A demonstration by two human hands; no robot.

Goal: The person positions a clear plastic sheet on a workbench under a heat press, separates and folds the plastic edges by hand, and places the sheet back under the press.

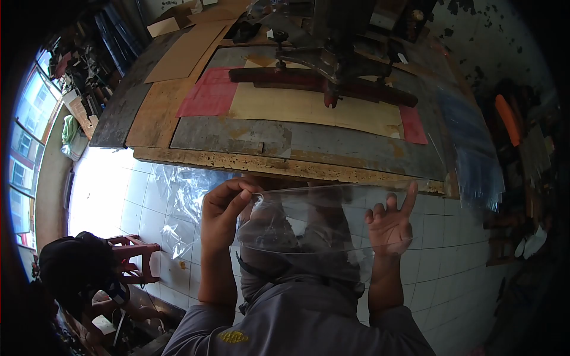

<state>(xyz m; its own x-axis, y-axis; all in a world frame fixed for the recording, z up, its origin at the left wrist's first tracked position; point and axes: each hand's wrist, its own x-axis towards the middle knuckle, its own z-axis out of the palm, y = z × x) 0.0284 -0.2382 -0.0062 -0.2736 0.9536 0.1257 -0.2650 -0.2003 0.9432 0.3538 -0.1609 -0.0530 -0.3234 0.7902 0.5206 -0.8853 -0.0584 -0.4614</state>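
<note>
A clear plastic sheet [309, 234] hangs in front of my body, below the front edge of the workbench. Thumb and fingers of my left hand [221, 210] pinch its upper left corner. At the sheet's other end is my right hand [390, 228], palm showing and fingers apart, with the index finger stretched up near the top right edge. Whether that hand presses on the plastic I cannot tell. Beyond the sheet stands a press with a dark red bar [323, 83], over a yellow sheet [297, 107] with pink ends on the bench.
The bench's worn wooden edge [279, 166] lies just ahead of my hands. More clear plastic [178, 202] is at the left and a stack of bluish clear sheets [475, 160] at the right. Cardboard [184, 56] lies back left. Another person [83, 273] is low at the left, near a red stool [138, 255].
</note>
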